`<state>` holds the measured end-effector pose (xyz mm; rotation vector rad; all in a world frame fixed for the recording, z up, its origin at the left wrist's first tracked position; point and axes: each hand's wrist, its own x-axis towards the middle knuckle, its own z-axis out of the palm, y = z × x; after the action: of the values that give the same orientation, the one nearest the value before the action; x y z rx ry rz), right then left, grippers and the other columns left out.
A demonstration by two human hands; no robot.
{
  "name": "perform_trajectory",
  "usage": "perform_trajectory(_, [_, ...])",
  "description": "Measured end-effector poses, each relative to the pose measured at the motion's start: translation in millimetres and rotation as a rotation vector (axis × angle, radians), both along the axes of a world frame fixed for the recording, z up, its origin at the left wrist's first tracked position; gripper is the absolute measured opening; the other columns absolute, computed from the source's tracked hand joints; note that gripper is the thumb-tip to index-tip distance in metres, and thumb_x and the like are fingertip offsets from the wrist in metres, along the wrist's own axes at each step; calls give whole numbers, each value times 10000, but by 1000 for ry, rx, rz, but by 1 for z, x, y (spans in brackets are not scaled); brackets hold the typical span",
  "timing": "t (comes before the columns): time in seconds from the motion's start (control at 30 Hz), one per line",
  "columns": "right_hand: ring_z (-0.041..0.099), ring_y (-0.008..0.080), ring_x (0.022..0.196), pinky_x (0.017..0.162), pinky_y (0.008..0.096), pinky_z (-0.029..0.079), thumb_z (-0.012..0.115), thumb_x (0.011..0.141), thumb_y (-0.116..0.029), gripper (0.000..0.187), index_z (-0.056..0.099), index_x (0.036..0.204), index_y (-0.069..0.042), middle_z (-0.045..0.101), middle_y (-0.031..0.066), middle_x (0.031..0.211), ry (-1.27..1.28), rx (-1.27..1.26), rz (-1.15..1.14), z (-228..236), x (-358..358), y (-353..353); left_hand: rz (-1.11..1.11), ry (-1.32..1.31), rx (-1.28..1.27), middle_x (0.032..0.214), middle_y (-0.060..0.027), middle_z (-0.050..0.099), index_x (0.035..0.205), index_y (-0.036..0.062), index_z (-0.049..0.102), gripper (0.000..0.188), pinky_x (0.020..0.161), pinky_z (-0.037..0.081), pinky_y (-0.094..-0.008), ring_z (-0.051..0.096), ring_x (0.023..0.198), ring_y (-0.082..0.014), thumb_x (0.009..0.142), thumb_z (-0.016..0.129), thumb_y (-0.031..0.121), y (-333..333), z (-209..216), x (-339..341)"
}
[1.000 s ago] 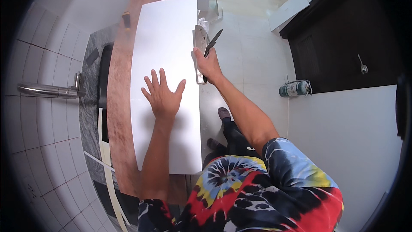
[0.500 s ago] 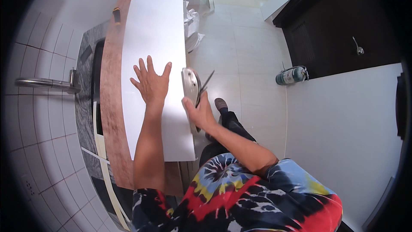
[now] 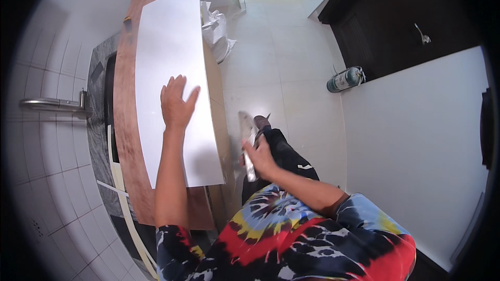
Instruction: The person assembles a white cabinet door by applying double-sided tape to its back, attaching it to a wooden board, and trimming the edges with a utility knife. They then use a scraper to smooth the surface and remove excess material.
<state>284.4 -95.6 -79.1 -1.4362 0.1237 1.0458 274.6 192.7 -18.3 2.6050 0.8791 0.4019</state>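
Here your left hand point(image 3: 176, 105) lies flat and spread wide on the white panel point(image 3: 169, 73), fingers fanned and gripping nothing; the open palm looks meant to press the sheet down so it cannot slide. The panel rests lengthwise on a brown wooden board point(image 3: 125, 119), which sits over a grey stone counter point(image 3: 96, 130) against the tiled wall point(image 3: 36, 156), and the panel's right edge hangs slightly past the board toward you. Your right hand point(image 3: 259, 158) is curled shut around a metal hand tool point(image 3: 247, 138) with a flat, pale blade, held just off that right edge near the panel's lower corner, apart from the sheet; what kind of tool it is I cannot tell, since it is blurred. A crumpled white bag point(image 3: 216, 31) lies on the floor just beside the board's far end, and a green canister point(image 3: 344, 79) lies on the floor tiles well apart, by the dark cabinet point(image 3: 406, 15).
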Motion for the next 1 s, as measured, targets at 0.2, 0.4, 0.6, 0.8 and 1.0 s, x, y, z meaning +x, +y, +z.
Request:
perform_trajectory(0.2, [597,150,593,451,321,518,691,966,-350,467,464,1160,9,579,77,883,22,-4,-259,-5,98,-36,44,60,28,1555,-217,428,1381,-1,580,585,1221,129,-599,265,1505,-420,912,698,329,-76,6,-15])
perform_trajectory(0.4, [593,126,615,464,289,503,694,956,-370,438,478,1133,-34,582,50,852,15,-26,-292,0,143,-43,142,133,102,1482,-225,497,1359,11,596,493,1204,239,-548,381,1445,-407,895,649,168,-90,8,8])
perform_trajectory(0.6, [591,115,616,476,280,503,692,956,-363,435,486,1156,-37,592,45,861,-20,-15,-128,-17,209,-4,150,157,219,1373,-219,553,1336,-4,591,485,1134,367,-493,463,1361,-409,865,676,77,-50,8,83])
perform_trajectory(0.8, [595,126,637,528,287,496,716,941,-348,455,502,1163,-12,602,51,861,-129,22,66,-9,324,73,209,87,354,1356,-204,583,1297,20,633,426,1055,444,-468,547,1249,-394,877,694,55,13,11,177])
perform_trajectory(1.0, [594,124,692,628,299,509,728,937,-346,472,519,1162,13,617,62,865,-294,52,231,16,438,145,302,-46,311,1098,-121,703,1070,25,739,226,1006,490,-475,647,1064,-349,846,746,53,49,4,225])
